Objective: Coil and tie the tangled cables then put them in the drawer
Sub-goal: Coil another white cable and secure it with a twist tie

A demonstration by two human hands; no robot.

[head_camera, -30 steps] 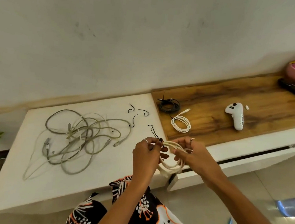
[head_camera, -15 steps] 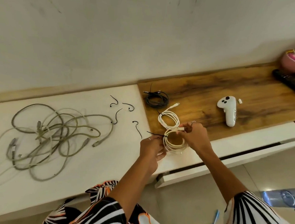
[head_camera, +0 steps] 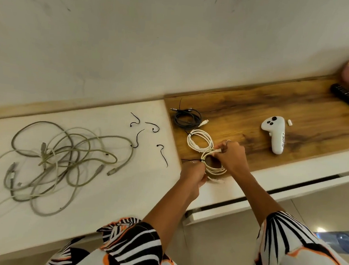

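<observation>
Since the earlier frame both hands have dropped the coil (head_camera: 214,167) from mid-air onto the wood top (head_camera: 295,121), at 6 o'clock from the two finished coils. Left hand (head_camera: 193,172) pinches the coil's left side where a black tie (head_camera: 190,160) wraps it, tail sticking out toward 9 o'clock. Right hand (head_camera: 231,157) pinches the top of the loops, fingers curled round the strands.

Risks, as a guess: tie looks only half cinched, so if the left pinch slips the loops could spring open. The coil touches the white coil (head_camera: 200,142) at 12 o'clock, so strands may snag it. It also sits near the front edge and could slide off.

Black coil (head_camera: 187,120) lies just beyond. Grey tangle (head_camera: 58,163) is untouched at 9 o'clock on the white top (head_camera: 123,191), spare ties (head_camera: 146,134) between it and the hands. Drawer (head_camera: 269,194) below the wood top shows as a dark gap, apparently slightly open.

Hard to see: left fingertips hidden behind the coil, so whether the tie is looped through is unclear. Tangle blurs and its left end is cut by the frame. Controller (head_camera: 275,136) sits at 2 o'clock.
</observation>
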